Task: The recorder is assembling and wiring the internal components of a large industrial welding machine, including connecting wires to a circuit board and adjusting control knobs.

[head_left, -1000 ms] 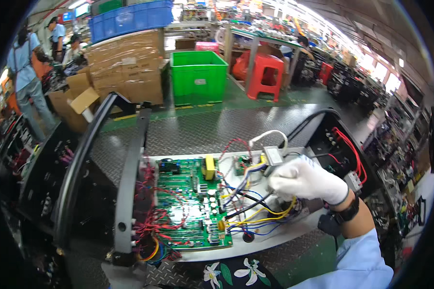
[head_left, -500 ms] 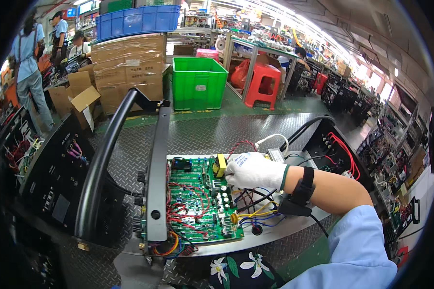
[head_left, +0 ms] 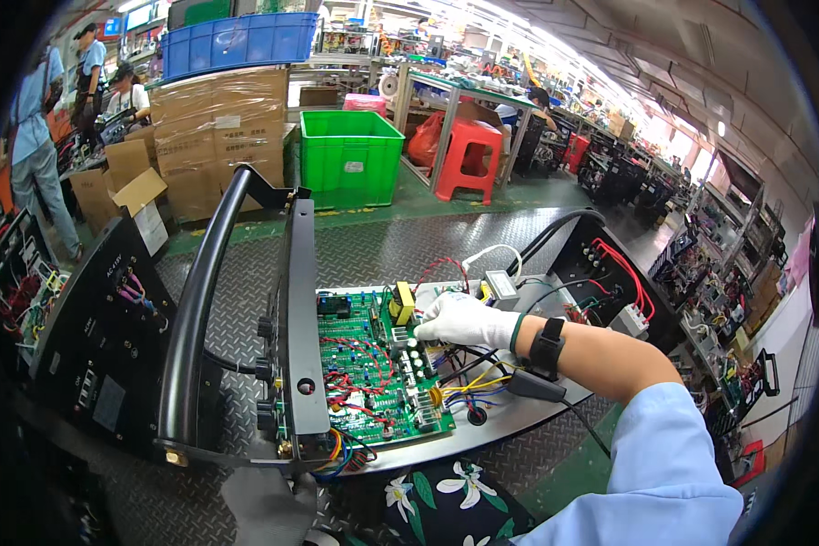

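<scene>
My right hand [head_left: 469,321], in a white glove, reaches over the green circuit board [head_left: 350,364]. Its fingers are closed at the board's right edge, just below the yellow transformer [head_left: 402,303]; whatever they pinch is hidden. Close to the lower edge, my left hand [head_left: 268,505] shows as a grey, shaded glove. It is wrapped round the near end of the chassis's dark front panel [head_left: 305,318], its fingers partly hidden behind it. Red wires [head_left: 355,350] cross the board, and yellow and blue wires [head_left: 482,389] run beside it on the silver base plate [head_left: 519,414].
A thick black handle [head_left: 191,337] rises left of the board. Farther left stands a black panel [head_left: 109,346]. The black rear panel [head_left: 601,264] with red wires is at right. Beyond the patterned bench top [head_left: 373,250] are a green bin [head_left: 348,159] and a red stool [head_left: 471,155].
The view has shifted, with the background sliding left. My right hand stays closed at the board, slightly lower against the transformer. More of my left hand shows at the panel's near end.
</scene>
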Tool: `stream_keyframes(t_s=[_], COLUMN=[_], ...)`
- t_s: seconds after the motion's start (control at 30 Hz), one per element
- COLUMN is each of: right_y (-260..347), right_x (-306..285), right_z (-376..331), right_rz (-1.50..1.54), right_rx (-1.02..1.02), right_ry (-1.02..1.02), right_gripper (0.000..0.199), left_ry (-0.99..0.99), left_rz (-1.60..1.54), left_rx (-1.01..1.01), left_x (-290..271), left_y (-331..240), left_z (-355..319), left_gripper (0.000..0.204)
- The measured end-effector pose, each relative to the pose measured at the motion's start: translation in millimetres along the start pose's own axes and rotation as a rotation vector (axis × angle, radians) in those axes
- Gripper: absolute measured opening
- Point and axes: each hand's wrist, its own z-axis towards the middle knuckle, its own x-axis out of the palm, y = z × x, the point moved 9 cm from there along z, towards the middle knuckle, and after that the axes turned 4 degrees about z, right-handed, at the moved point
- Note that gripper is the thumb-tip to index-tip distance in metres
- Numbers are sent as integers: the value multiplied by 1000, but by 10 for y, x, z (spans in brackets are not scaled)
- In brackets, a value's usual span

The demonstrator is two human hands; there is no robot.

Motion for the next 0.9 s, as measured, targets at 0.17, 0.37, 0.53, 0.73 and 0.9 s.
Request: stream_keyframes(t_s=[0.17,0.37,0.53,0.73,0.9], right_y=[-240,-60,258,-785,-1849], right_x=[130,-93,-918,743,1779], right_z=[15,-112,-1257,-2420,-1930], right_rz=[324,272,630,601,597], right_rx=[-59,-178,-396,-66,230], right_ry=[-65,-169,-198,403,-355], right_gripper=[39,35,39,44,44], left_ry=[35,-43,-54,45,123], left_rz=[28,33,-119,-171,-240], left_rx=[1,54,21,-38,-38], left_x=[25,-59,20,104,6], left_y=[34,-39,102,199,-1], left_z=[-13,-8,9,13,-18], left_gripper=[25,29,36,33,48])
